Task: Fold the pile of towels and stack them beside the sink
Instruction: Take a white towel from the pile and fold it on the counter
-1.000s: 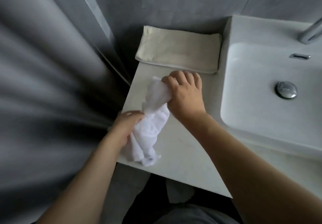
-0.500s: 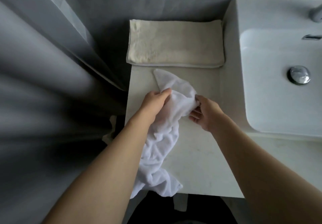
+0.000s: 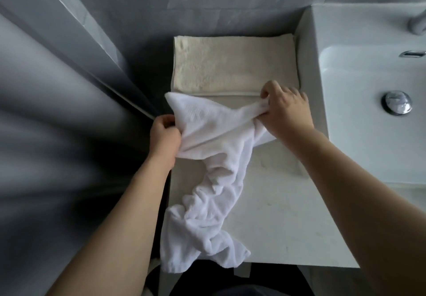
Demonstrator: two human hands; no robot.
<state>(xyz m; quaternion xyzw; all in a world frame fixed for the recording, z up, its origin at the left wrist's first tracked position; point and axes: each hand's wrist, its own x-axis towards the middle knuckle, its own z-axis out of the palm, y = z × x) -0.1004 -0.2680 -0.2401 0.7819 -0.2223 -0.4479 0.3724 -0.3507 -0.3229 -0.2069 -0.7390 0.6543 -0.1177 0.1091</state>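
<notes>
A crumpled white towel [image 3: 214,164] lies on the pale counter [image 3: 288,215], its upper part stretched between my hands and its lower part bunched at the counter's front edge. My left hand [image 3: 164,134] grips the towel's left edge at the counter's left side. My right hand [image 3: 285,109] pinches the towel's right edge. A folded cream towel [image 3: 232,65] lies flat at the back of the counter against the wall, just beyond my hands.
A white sink [image 3: 368,111] with a chrome drain [image 3: 397,102] fills the right side, and part of a tap [image 3: 417,23] shows at the top right. Grey tiled wall stands behind. A grey curtain-like surface [image 3: 57,111] hangs to the left of the counter.
My hands have moved apart, left hand to the left and right hand up and right, spreading the white towel's upper part wider across the counter.
</notes>
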